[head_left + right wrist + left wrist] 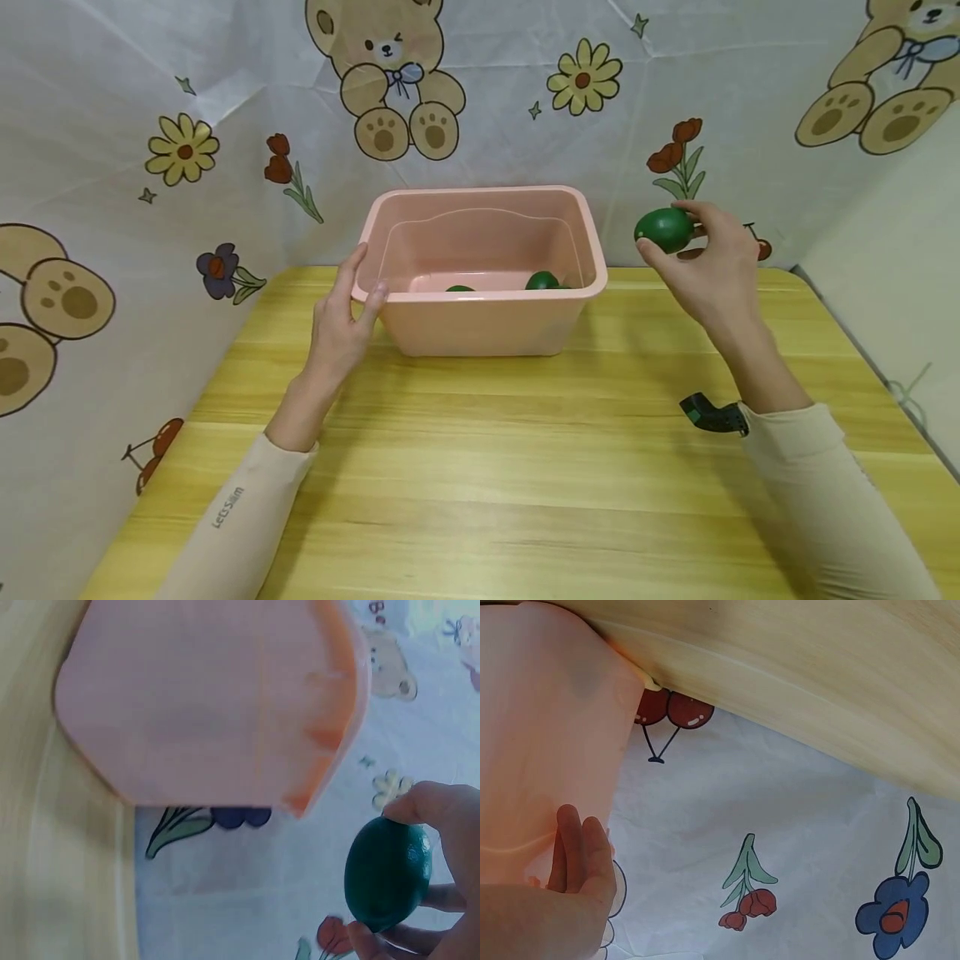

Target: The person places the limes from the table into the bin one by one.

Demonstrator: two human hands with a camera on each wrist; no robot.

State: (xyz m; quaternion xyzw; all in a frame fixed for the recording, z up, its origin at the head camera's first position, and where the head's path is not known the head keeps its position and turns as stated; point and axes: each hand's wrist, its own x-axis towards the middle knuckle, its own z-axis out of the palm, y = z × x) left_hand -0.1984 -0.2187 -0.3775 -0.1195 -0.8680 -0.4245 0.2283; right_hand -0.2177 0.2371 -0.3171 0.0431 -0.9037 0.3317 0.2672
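A pink plastic bin (pixel 480 327) stands on the wooden table, its open top facing up. My left hand (pixel 339 321) grips the bin at its left front corner, and in the left wrist view its fingers (pixel 570 847) lie by the pink wall. Up to the right of the bin, my right hand (pixel 723 267) pinches a glossy dark green lime (pixel 664 230) between thumb and fingertips, above the table. The right wrist view has this lime (pixel 388 874) apart from the bin (pixel 202 705). Inside the bin, green limes (pixel 542 281) show partly over the front rim; the rest is hidden.
The yellowish wooden table (pixel 480 483) extends in front of the bin. Behind and to the left hangs a white cloth (pixel 495 150) printed with bears and flowers. A pale wall (pixel 892 275) borders the table's right edge. A black device (pixel 712 414) sits on my right wrist.
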